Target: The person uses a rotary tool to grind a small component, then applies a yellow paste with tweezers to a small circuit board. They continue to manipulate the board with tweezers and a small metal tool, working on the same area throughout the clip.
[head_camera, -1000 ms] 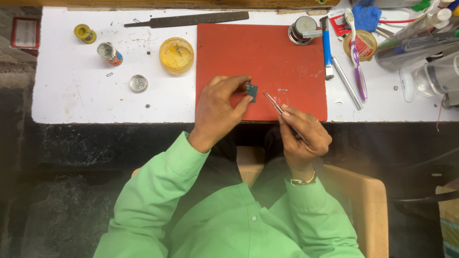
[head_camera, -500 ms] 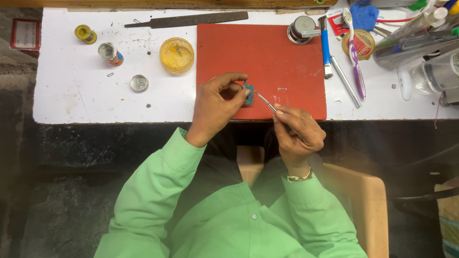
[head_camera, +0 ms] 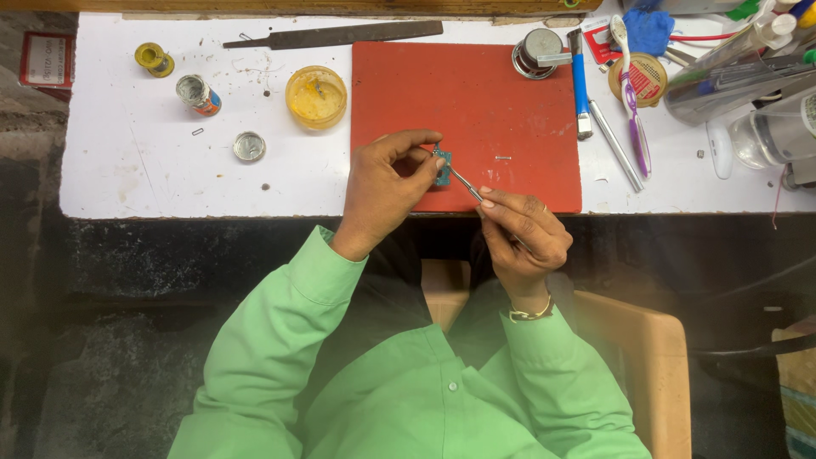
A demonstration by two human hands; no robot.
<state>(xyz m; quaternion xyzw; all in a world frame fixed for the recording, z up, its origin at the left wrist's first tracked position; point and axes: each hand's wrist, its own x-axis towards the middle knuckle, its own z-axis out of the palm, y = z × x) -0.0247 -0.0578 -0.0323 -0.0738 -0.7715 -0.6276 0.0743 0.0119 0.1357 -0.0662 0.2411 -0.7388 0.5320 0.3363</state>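
Bench: white worktop (head_camera: 153, 183), scuffed and speckled, seen from above; its right end runs out of view.
Mat: red square mat (head_camera: 510, 102) lying at the middle of the bench, reaching to its near edge.
Left hand: left hand (head_camera: 382, 191) rests on the near part of the mat, thumb and forefinger pinched on a small teal circuit board (head_camera: 443, 167).
Board: it sits on the mat near its middle, partly covered by the fingertips; its parts are too small to make out.
Right hand: right hand (head_camera: 527, 234) hangs over the near edge of the bench, fingers closed on thin metal tweezers (head_camera: 466, 182); the tip meets the board, the back end is hidden in the fist.
Loose bit: a tiny pale piece (head_camera: 503, 157) lies on the mat just right of the board; its kind is unclear.
Left of mat: yellow open tin (head_camera: 316, 96), small silver lid (head_camera: 249, 146), little painted can (head_camera: 198, 93), yellow spool (head_camera: 154, 59).
Far edge: long dark file (head_camera: 340, 35).
Right of mat: round metal tin (head_camera: 537, 53), blue-handled tool (head_camera: 580, 85), purple toothbrush (head_camera: 631, 93); beyond them a crowded heap cut off by the frame.
Body: green sleeves (head_camera: 280, 340) and a tan chair (head_camera: 633, 348) below.
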